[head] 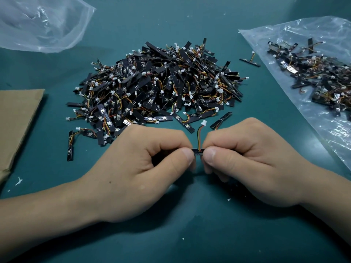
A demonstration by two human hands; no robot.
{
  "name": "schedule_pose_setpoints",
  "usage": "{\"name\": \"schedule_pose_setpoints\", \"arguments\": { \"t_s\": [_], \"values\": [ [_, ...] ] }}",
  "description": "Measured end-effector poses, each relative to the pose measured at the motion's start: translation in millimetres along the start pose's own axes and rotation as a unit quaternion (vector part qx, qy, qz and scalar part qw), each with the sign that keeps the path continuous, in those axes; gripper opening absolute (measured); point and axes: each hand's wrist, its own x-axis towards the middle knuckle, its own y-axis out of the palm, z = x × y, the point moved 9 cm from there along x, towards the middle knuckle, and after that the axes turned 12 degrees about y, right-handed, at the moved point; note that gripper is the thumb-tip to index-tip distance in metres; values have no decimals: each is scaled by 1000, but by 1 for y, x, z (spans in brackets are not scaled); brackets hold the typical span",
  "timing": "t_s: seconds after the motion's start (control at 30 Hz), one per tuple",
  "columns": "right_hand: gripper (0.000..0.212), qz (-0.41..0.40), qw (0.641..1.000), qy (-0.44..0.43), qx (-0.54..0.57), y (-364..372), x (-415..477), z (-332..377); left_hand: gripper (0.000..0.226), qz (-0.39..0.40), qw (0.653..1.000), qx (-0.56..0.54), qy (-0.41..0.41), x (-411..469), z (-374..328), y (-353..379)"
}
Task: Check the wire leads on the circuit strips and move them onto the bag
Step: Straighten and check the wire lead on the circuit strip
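Item in hand: one circuit strip (198,153), black, held level just in front of the main pile (155,88), on the near side of it toward the person. Left hand (148,168): grip clamped on the strip's left end, thumb on the near face, forefinger behind. Right hand (245,164): grip likewise clamped on the strip's right end; only a short middle section of the strip shows between the two thumbs. Wire lead (199,136): red, yellow and dark strands rising from that middle section toward the pile and ending in a small white connector (204,122) that stands free above the knuckles. Main pile: a large heap of like strips with leads, on the green table (180,234), unsorted by appearance. Bag (311,73): clear plastic, lying flat to the right of the pile, already carrying a smaller heap of strips. One stray strip (249,61) lies between pile and bag. Second clear bag (41,23): far left of the pile, apparently empty. Cardboard sheet (17,126): left of the pile, at the table's edge. Step judged in hand: the check itself, the lead presented upright for inspection at its joint. Next move, as judged: if the joint looks sound, release the left grip and carry the strip with the right hand rightward past the pile onto the bag, keeping the lead from snagging on neighbouring strips, then draw a fresh strip from the pile's near edge.
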Motion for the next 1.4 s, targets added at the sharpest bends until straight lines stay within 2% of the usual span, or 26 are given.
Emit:
{"name": "schedule_pose_setpoints", "arguments": {
  "t_s": [0.57,0.8,0.93,1.4],
  "values": [
    [32,10,1000,7,11,1,-1,0,28,-7,1000,3,-7,1,-1,-2],
    [27,-28,999,16,19,-3,0,-1,30,-37,998,-38,-17,-1,3,-4],
    [32,4,1000,7,26,0,-1,1,28,-29,999,-37,-11,-1,3,-2],
    [35,-8,1000,-2,-5,0,0,0,25,4,1000,20,5,1,-2,0]
  ]
}}
